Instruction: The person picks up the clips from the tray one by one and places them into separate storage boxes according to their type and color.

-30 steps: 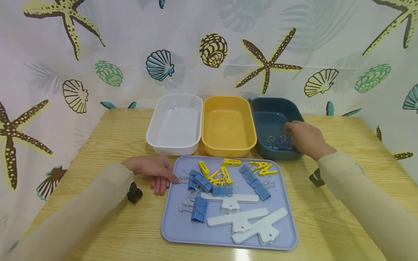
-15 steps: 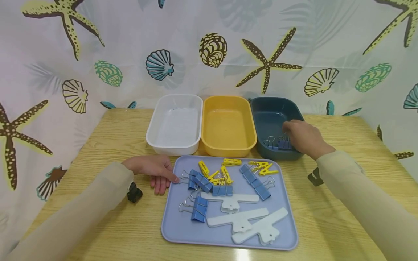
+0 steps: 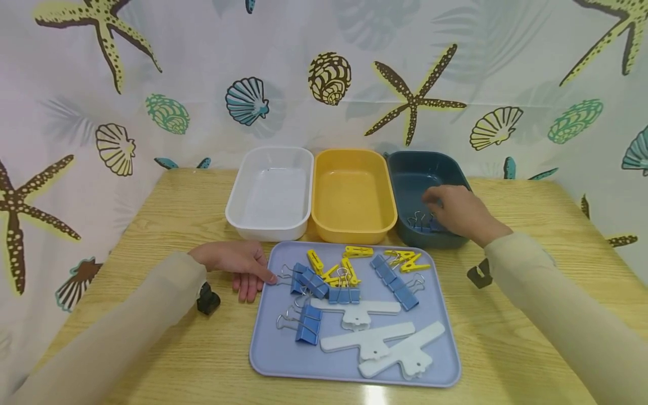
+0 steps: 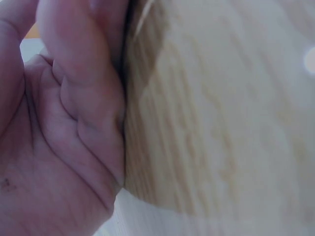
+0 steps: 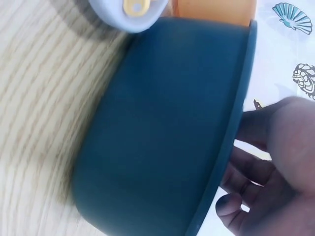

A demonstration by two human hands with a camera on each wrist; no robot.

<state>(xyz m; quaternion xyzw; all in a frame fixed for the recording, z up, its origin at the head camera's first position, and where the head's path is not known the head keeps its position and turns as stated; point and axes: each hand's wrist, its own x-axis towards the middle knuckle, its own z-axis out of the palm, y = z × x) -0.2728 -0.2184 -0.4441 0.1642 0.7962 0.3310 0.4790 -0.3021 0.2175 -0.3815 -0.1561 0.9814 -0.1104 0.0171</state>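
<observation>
My left hand (image 3: 238, 264) rests on the table at the left edge of the lavender tray (image 3: 283, 360), its thumb tip at the rim by a wire handle. On the tray lie several blue binder clips (image 3: 306, 326), yellow clothespins (image 3: 359, 251) and white wide-jawed clips (image 3: 405, 354). My right hand (image 3: 460, 211) hangs over the dark teal bin (image 3: 417, 166), fingers loosely bent, nothing showing between them. Beneath it, binder clips (image 3: 421, 228) sit in the bin's near end, partly hidden by the hand. In the right wrist view the bin's wall (image 5: 162, 128) hides the fingertips.
A white bin (image 3: 275, 197) and a yellow bin (image 3: 354, 197) stand side by side left of the teal one, behind the tray. A curtain with shells and starfish (image 3: 415, 101) hangs behind the wooden table (image 3: 177, 219).
My right hand has shifted slightly left above the teal bin, away from the binder clip that it was at; its fingers have loosened. The left hand and tray have stayed put.
</observation>
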